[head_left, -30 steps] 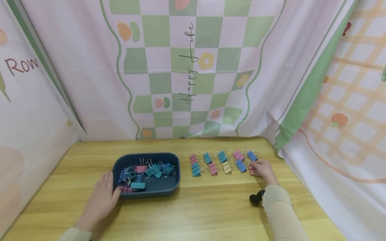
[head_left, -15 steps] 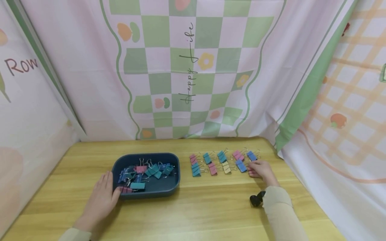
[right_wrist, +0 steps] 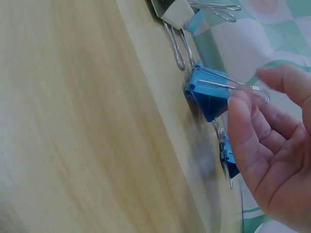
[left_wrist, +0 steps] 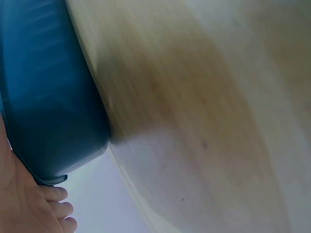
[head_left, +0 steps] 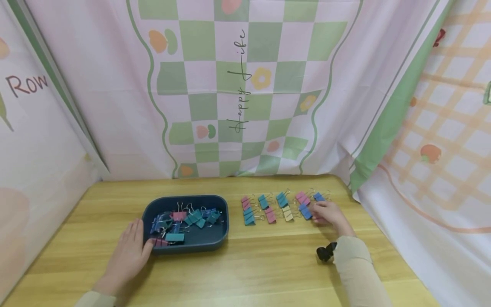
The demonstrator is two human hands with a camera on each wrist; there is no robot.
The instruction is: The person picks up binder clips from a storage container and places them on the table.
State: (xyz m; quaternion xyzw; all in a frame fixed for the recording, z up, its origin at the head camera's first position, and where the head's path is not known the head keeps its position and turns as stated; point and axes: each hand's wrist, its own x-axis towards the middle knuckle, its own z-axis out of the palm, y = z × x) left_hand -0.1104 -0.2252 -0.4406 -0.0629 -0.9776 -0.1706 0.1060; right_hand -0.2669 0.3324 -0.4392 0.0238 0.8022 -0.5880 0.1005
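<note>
My left hand (head_left: 128, 249) rests against the left front corner of a dark blue tray (head_left: 207, 246), fingers straight along its side and thumb at the rim. In the left wrist view the tray's wall (left_wrist: 53, 107) lies along the palm. Inside lie several loose binder clips (head_left: 194, 218). My right hand (head_left: 329, 215) pinches the wire handles of a blue binder clip (head_left: 305, 211), which stands at the right end of the nearer row. In the right wrist view the thumb and a curled finger meet at this blue binder clip's handles (right_wrist: 211, 94); the index finger stands apart.
Two rows of pink, teal, yellow and blue binder clips (head_left: 270, 215) stand right of the tray on the wooden table (head_left: 245, 273). A farther blue binder clip (head_left: 319, 197) is just beyond my right hand. A small black object (head_left: 325, 252) sits by the right cuff. Patterned curtains (head_left: 264, 76) surround the table.
My right hand has moved slightly left, in over the handles of the nearer blue binder clip. The left hand and the tray have stayed in place.
</note>
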